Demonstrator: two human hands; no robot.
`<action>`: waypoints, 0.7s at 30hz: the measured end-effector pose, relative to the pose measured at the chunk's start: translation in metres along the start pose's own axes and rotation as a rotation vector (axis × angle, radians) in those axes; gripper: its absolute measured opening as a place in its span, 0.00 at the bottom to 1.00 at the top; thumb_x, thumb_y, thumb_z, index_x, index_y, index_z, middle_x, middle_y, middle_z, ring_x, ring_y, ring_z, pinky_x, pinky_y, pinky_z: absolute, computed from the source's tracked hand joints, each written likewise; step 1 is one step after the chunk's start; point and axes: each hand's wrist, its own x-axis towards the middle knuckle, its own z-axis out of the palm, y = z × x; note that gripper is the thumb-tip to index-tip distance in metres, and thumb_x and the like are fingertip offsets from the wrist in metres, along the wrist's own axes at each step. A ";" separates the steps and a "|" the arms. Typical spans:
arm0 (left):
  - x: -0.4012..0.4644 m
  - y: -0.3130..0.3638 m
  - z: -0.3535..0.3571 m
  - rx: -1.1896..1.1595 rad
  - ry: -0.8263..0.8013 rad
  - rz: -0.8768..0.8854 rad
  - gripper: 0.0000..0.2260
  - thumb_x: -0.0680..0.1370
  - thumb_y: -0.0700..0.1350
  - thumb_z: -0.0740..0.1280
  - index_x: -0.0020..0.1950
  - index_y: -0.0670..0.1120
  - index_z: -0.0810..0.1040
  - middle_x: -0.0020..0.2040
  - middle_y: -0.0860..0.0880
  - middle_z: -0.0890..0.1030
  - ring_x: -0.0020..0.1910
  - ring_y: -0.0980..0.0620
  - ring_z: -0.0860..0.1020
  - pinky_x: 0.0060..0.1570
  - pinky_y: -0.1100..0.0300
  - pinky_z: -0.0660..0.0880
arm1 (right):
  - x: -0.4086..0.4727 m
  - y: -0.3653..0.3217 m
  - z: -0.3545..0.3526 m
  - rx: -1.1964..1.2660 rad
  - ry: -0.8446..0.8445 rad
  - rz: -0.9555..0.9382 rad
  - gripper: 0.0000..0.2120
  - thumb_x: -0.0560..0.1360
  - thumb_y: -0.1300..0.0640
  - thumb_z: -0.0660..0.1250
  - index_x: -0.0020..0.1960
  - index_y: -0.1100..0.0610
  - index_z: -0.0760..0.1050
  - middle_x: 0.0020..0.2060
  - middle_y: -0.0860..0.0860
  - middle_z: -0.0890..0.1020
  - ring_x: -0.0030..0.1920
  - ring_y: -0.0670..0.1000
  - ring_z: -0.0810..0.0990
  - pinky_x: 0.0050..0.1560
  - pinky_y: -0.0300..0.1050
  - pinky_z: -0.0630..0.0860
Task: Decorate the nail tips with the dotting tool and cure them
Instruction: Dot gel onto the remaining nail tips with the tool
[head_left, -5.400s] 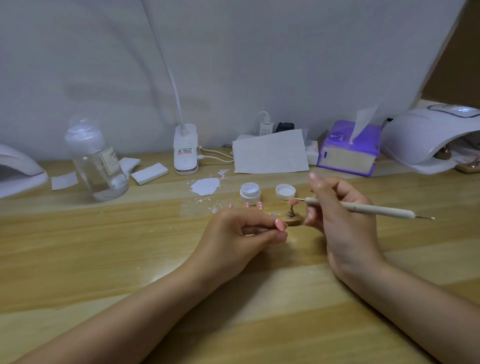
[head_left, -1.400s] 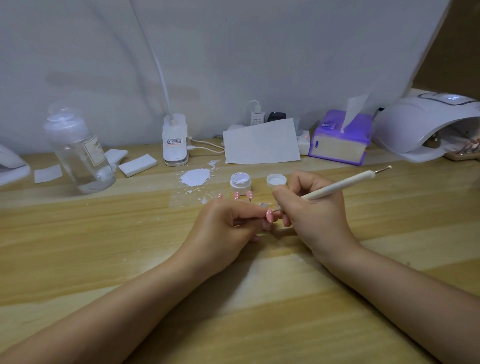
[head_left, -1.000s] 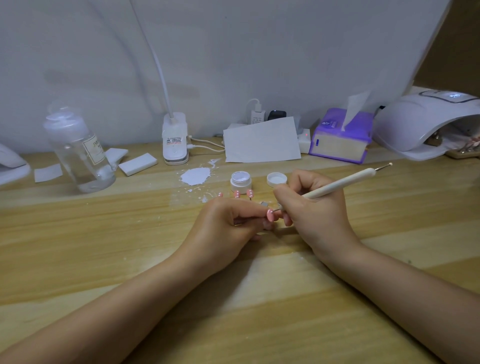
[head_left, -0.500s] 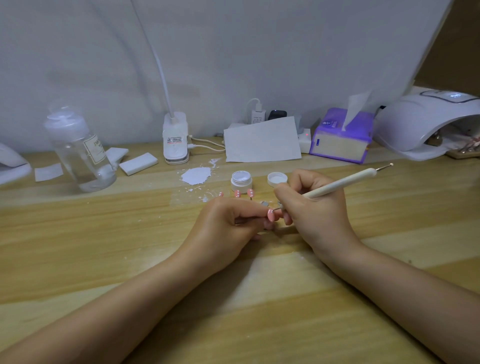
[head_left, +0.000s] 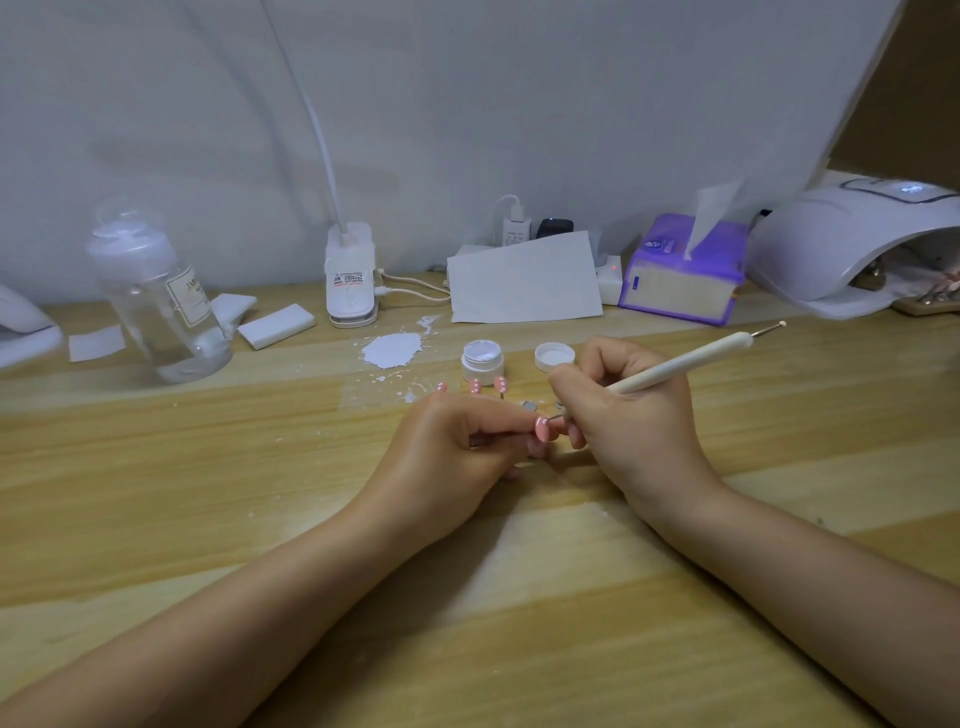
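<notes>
My left hand (head_left: 457, 447) pinches a small stand that carries a pink nail tip (head_left: 542, 428), held just above the wooden table. My right hand (head_left: 628, 415) grips a white dotting tool (head_left: 680, 364) like a pen, its metal point touching the pink tip. Behind my hands stand more pink nail tips (head_left: 488, 385) with white dots. An open white gel jar (head_left: 481, 361) and its lid (head_left: 554, 357) sit just beyond them. A white curing lamp (head_left: 852, 244) stands at the far right with other items inside its opening.
A clear pump bottle (head_left: 156, 301) stands at the left, near white pads (head_left: 275, 325). A clip lamp base (head_left: 350, 275), a white paper sheet (head_left: 524, 278) and a purple tissue box (head_left: 680, 270) line the back. A white smear (head_left: 390, 349) marks the table.
Since 5.4 s ago my right hand turned the dotting tool and brought its point down to the tip in my left hand. Over the last second both hands have barely moved.
</notes>
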 end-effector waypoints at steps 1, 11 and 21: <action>0.000 0.000 0.000 0.000 0.000 -0.001 0.05 0.73 0.37 0.68 0.45 0.43 0.84 0.37 0.56 0.83 0.37 0.68 0.76 0.36 0.71 0.75 | 0.000 0.000 0.000 0.003 -0.004 0.002 0.19 0.68 0.72 0.63 0.25 0.58 0.59 0.17 0.49 0.63 0.16 0.41 0.68 0.20 0.31 0.64; 0.000 0.000 0.000 0.027 0.000 0.011 0.06 0.73 0.37 0.68 0.46 0.43 0.84 0.39 0.51 0.84 0.37 0.67 0.75 0.36 0.70 0.75 | -0.001 -0.002 0.001 0.020 -0.018 0.014 0.18 0.68 0.73 0.62 0.25 0.59 0.59 0.16 0.48 0.63 0.15 0.40 0.68 0.19 0.30 0.64; 0.000 -0.001 -0.001 0.037 -0.006 0.033 0.05 0.74 0.37 0.68 0.44 0.42 0.84 0.39 0.49 0.84 0.37 0.63 0.75 0.37 0.70 0.76 | -0.001 0.000 0.001 -0.014 0.003 -0.001 0.18 0.68 0.71 0.63 0.25 0.58 0.59 0.18 0.51 0.63 0.17 0.41 0.66 0.20 0.31 0.64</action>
